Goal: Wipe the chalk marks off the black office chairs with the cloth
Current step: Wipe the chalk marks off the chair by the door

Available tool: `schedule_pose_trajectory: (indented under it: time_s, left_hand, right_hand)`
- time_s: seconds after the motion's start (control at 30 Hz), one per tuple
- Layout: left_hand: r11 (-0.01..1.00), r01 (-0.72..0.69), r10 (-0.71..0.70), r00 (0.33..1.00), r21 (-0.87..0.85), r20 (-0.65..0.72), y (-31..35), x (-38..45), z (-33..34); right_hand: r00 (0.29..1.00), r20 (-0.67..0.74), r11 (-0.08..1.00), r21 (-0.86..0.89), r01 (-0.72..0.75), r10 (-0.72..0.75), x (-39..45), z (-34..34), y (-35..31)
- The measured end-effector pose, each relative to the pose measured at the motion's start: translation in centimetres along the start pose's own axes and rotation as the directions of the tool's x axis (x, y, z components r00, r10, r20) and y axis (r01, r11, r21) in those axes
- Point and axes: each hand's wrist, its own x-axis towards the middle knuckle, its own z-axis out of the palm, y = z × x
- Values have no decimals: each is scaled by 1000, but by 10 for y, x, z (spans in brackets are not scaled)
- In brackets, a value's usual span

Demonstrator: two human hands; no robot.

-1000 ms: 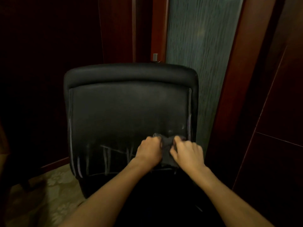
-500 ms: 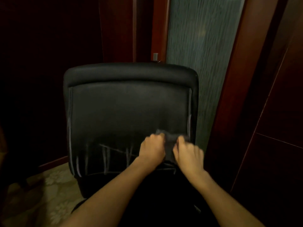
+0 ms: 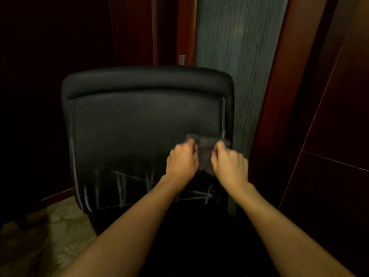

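Gripping a dark cloth [image 3: 205, 151] between them, the left hand [image 3: 182, 161] and right hand [image 3: 229, 163] have fingers curled tight on it, low on the right side of the black chair [image 3: 139, 124] back. White chalk marks [image 3: 121, 188] streak the lower part. Behind: dark red wood panels [image 3: 329, 116], a frosted glass strip [image 3: 239, 47], patterned carpet [image 3: 50, 226]. No writing readable.
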Motion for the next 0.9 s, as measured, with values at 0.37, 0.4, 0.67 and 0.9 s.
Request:
schedule_pose_trajectory:
  time_s: [0.37,0.4,0.67,0.9]
  left_hand:
    - [986,-161,148,969,-51,-196,0,-5,-17]
    - [981,-176,154,959,-76,-239,1,-1,-17]
    - [966,-24,-58,949,256,309,-23,-61,32]
    - [987,-138,118,971,-87,-207,-21,-34,5]
  right_hand:
    - [994,-93,992,106,68,-58,18,-37,3]
    - [983,-171,988,123,94,-72,19,-33,5]
    - [949,313,998,-33,60,-47,-53,37,-5]
    - [982,-173,981,166,103,-74,-17,-8,-3]
